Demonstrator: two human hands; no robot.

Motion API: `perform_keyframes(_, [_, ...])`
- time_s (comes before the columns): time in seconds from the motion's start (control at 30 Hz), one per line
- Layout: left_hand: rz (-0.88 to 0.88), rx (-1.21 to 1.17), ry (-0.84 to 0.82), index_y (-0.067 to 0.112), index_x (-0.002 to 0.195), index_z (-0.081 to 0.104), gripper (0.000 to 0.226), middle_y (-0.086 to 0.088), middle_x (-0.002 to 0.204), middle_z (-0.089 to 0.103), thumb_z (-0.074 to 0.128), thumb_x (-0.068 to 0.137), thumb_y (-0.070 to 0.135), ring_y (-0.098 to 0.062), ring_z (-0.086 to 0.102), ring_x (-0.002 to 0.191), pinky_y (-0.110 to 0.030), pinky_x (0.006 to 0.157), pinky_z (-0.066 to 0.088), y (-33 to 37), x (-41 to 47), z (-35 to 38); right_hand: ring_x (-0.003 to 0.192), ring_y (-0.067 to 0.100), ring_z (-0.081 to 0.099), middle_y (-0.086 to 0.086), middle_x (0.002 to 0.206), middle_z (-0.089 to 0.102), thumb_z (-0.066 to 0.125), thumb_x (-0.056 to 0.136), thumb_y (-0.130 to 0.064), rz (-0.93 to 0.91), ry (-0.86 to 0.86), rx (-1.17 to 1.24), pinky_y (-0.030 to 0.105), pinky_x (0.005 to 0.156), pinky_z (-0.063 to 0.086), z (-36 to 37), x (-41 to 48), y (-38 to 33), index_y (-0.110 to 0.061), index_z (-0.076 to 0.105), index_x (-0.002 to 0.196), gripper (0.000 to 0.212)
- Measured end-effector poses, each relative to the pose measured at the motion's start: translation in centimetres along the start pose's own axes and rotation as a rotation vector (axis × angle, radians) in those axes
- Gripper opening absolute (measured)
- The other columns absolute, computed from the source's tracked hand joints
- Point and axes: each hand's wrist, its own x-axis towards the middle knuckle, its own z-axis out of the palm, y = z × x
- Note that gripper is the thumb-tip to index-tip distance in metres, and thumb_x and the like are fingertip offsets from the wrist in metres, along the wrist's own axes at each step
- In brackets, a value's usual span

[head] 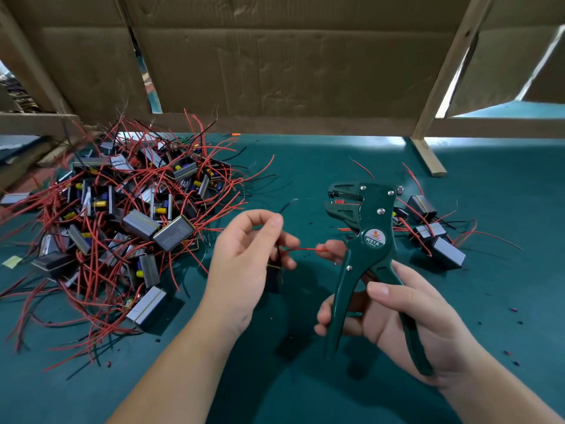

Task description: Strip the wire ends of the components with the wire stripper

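Left hand pinches the wires of a small dark component hanging beneath it. Its red wire reaches a right fingertip. Right hand grips the wire stripper by the handles, head up, over bare green mat. Component pile crowds the left. A smaller group lies right, with a cardboard wall behind.

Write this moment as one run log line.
left hand: holds component | right hand: holds wire stripper by handles | red wire: between hands, outside jaws | step: strip not yet done
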Motion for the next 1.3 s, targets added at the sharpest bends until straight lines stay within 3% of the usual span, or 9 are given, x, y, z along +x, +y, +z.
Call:
perform_keyframes(0.1, [0.030, 0.019, -0.006, 0.020, 0.081, 0.059, 0.013, -0.002, 0.059, 0.065, 0.057, 0.094, 0.019, -0.012, 0.048, 0.042, -0.017, 0.043, 0.041, 0.24, 0.16, -0.39, 0.076, 0.044, 0.061, 0.021, 0.129, 0.056, 0.086, 0.058, -0.019, 0.004, 0.019, 0.014, 0.057, 0.071, 0.051, 0.12, 0.05, 0.13, -0.001, 0.058, 0.122, 0.072])
perform_keyframes(0.23, [0.116, 0.089, -0.093, 0.025, 0.076, 0.065, 0.008, 0.003, 0.055, 0.058, 0.064, 0.084, 0.023, -0.008, 0.043, 0.042, -0.015, 0.044, 0.038, 0.32, 0.23, -0.75, 0.074, 0.045, 0.061, 0.025, 0.113, 0.060, 0.089, 0.049, -0.020, 0.034, 0.108, 0.029, 0.058, 0.069, 0.051, 0.00, 0.28, -0.03, -0.001, 0.058, 0.122, 0.081])
perform_keyframes(0.33, [0.207, 0.176, -0.064, 0.023, 0.079, 0.067, 0.004, 0.008, 0.060, 0.058, 0.064, 0.082, 0.024, -0.002, 0.049, 0.051, -0.013, 0.049, 0.040, 0.15, 0.14, -0.73, 0.075, 0.044, 0.060, 0.026, 0.099, 0.060, 0.085, 0.060, -0.020, 0.112, -0.018, 0.035, 0.059, 0.074, 0.049, -0.10, 0.20, -0.43, 0.000, 0.053, 0.126, 0.076])
perform_keyframes(0.47, [0.308, 0.277, -0.032, 0.023, 0.085, 0.067, 0.007, 0.012, 0.065, 0.057, 0.064, 0.088, 0.018, -0.002, 0.045, 0.054, -0.016, 0.052, 0.040, -0.14, 0.29, -0.83, 0.078, 0.044, 0.060, 0.025, 0.097, 0.059, 0.076, 0.073, -0.019, 0.176, -0.148, 0.001, 0.060, 0.076, 0.045, 0.17, -0.16, -0.26, 0.000, 0.051, 0.128, 0.063])
perform_keyframes(0.63, [0.384, 0.349, 0.013, 0.029, 0.082, 0.068, 0.010, -0.006, 0.072, 0.063, 0.063, 0.086, 0.021, -0.008, 0.052, 0.063, -0.020, 0.059, 0.044, -0.16, 0.34, -0.77, 0.076, 0.044, 0.061, 0.025, 0.095, 0.060, 0.076, 0.074, -0.018, 0.178, -0.132, -0.033, 0.058, 0.075, 0.046, 0.01, -0.35, -0.11, -0.001, 0.051, 0.129, 0.063])
perform_keyframes(0.83, [0.407, 0.392, 0.010, 0.031, 0.085, 0.071, 0.009, -0.023, 0.074, 0.060, 0.066, 0.084, 0.024, -0.032, 0.051, 0.062, -0.035, 0.058, 0.045, -0.21, 0.18, -0.75, 0.072, 0.043, 0.061, 0.024, 0.091, 0.060, 0.079, 0.073, -0.024, 0.164, -0.062, -0.078, 0.055, 0.071, 0.049, 0.19, -0.37, 0.26, -0.005, 0.056, 0.124, 0.059])
perform_keyframes(1.13, [0.476, 0.458, 0.010, 0.034, 0.083, 0.069, 0.012, -0.011, 0.067, 0.058, 0.066, 0.086, 0.022, -0.006, 0.047, 0.060, -0.018, 0.061, 0.044, -0.46, 0.24, -1.04, 0.065, 0.040, 0.062, 0.022, 0.085, 0.061, 0.081, 0.072, -0.033, 0.150, -0.013, -0.125, 0.054, 0.066, 0.050, 0.36, -0.35, 0.36, -0.007, 0.061, 0.117, 0.056])
perform_keyframes(1.2, [0.488, 0.475, 0.024, 0.035, 0.083, 0.068, 0.013, -0.010, 0.067, 0.058, 0.065, 0.086, 0.022, -0.006, 0.048, 0.060, -0.019, 0.061, 0.045, -0.46, 0.23, -1.08, 0.065, 0.040, 0.062, 0.022, 0.085, 0.061, 0.081, 0.072, -0.033, 0.150, -0.015, -0.119, 0.054, 0.065, 0.051, 0.38, -0.33, 0.39, -0.007, 0.061, 0.117, 0.056])
perform_keyframes(1.3, [0.488, 0.486, 0.023, 0.037, 0.084, 0.068, 0.013, -0.014, 0.069, 0.059, 0.065, 0.086, 0.025, -0.019, 0.053, 0.063, -0.029, 0.063, 0.048, -0.40, 0.18, -1.07, 0.064, 0.040, 0.062, 0.021, 0.084, 0.061, 0.082, 0.070, -0.034, 0.155, -0.014, -0.117, 0.053, 0.064, 0.051, 0.36, -0.31, 0.41, -0.007, 0.062, 0.115, 0.056])
